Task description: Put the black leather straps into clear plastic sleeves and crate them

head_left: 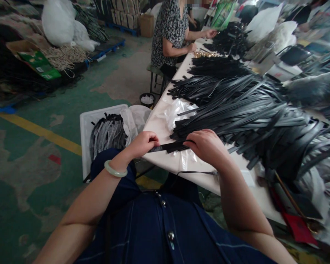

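Note:
A black strap (pixel 169 147) stretches between my two hands over the near edge of the white table (pixel 156 126). My left hand (pixel 143 143), below a pale green bangle (pixel 115 169), pinches the strap's left end. Fingers curled, my right hand (pixel 205 145) grips the strap farther right, where the rest of it is hidden. Beyond my right hand lies a large heap of black straps (pixel 236 106). Clear plastic wrap (pixel 178 112) sits beside the heap, with more of it under my right hand.
At the left stands a white bin (pixel 85 146) with plastic-wrapped black strips (pixel 108 134). A person (pixel 169 40) sits at the table's far side near a small black bucket (pixel 147 99). Red and dark items (pixel 297 223) lie at the right edge.

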`<state>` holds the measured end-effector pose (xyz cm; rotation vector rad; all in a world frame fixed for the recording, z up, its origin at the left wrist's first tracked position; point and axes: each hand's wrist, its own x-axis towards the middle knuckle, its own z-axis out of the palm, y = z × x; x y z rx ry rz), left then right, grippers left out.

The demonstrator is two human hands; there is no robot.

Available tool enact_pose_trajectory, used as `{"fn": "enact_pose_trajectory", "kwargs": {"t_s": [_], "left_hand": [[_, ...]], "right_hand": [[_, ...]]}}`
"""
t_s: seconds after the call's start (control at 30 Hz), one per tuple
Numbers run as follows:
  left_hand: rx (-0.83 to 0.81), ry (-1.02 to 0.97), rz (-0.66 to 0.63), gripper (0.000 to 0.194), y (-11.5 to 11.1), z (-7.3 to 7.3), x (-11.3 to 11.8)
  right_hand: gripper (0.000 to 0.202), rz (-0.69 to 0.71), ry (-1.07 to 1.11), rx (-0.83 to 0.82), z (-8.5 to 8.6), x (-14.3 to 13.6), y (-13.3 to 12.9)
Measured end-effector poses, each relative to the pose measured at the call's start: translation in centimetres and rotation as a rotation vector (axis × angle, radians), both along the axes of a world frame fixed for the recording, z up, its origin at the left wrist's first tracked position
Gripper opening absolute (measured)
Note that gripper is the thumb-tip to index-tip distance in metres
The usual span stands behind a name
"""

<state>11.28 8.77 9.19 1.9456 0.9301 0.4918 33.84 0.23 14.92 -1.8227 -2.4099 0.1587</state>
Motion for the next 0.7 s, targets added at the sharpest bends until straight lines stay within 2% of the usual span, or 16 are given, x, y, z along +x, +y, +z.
{"fn": "enact_pose_trajectory", "kwargs": {"t_s": [0.07,0.13,0.23,0.3,0.4,0.47,0.57,0.7], "left_hand": [[-0.009,-0.005,-0.01,0.007,0.1,0.3,0.2],[-0.067,-0.068,-0.055,0.009,0.1,0.5,0.9],[-0.109,-0.142,-0.091,0.013,-0.2,1.1,2.3],[-0.088,-0.151,-0.053,0.013,-0.2,1.6,2.7],[-0.066,-0.14,0.008,0.014,-0.2,1.9,2.7],[-0.037,-0.115,0.049,0.014,-0.2,1.7,2.8],[-0.027,-0.144,0.15,0.009,-0.2,1.0,3.5],[-0.108,-0.256,0.22,0.017,-0.3,0.5,4.2]], "right_hand": [[0.022,-0.021,0.034,0.02,0.5,0.8,-0.2],[0.022,0.021,0.088,0.008,0.5,0.3,-0.2],[0.019,0.054,0.269,-0.004,-0.5,-1.4,0.1],[0.012,-0.045,0.57,0.032,-2.0,-2.0,0.3],[0.034,-0.234,1.134,-0.015,-4.7,-2.7,0.5],[0.044,-0.293,1.345,-0.095,-6.3,-3.6,0.5],[0.046,-0.397,1.309,0.006,-7.7,-5.7,0.3],[0.042,-0.508,1.108,0.173,-8.1,-7.4,-0.1]]}}
